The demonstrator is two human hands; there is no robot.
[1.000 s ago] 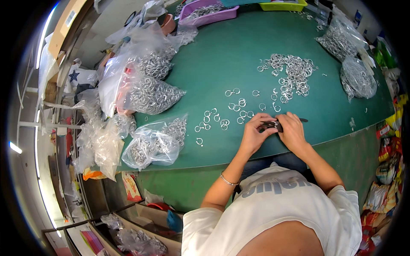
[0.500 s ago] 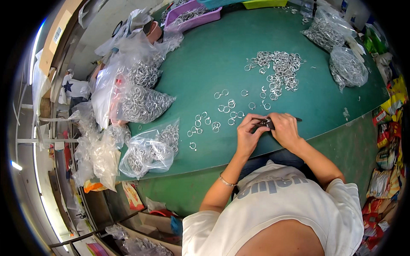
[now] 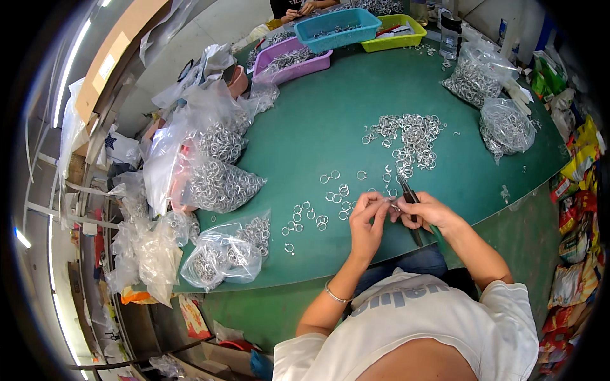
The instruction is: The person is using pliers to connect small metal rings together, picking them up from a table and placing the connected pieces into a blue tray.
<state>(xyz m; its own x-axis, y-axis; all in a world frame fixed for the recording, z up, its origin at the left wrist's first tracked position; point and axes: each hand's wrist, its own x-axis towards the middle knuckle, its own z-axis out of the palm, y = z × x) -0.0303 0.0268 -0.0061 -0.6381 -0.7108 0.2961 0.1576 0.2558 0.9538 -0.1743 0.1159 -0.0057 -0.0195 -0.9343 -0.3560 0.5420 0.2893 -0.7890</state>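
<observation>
Ring (image 3: 395,204) half-hidden between fingertips (image 3: 384,204)

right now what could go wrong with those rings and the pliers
1. The ring pinched between the left hand and the pliers in the right hand is small; it might slip from the grip and drop among the loose rings beside it.
2. The hands work close to the table edge, so a dropped ring could roll off onto the lap.

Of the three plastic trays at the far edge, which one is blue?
The middle tray, standing between the purple tray on its left and the yellow-green one on its right.
</observation>
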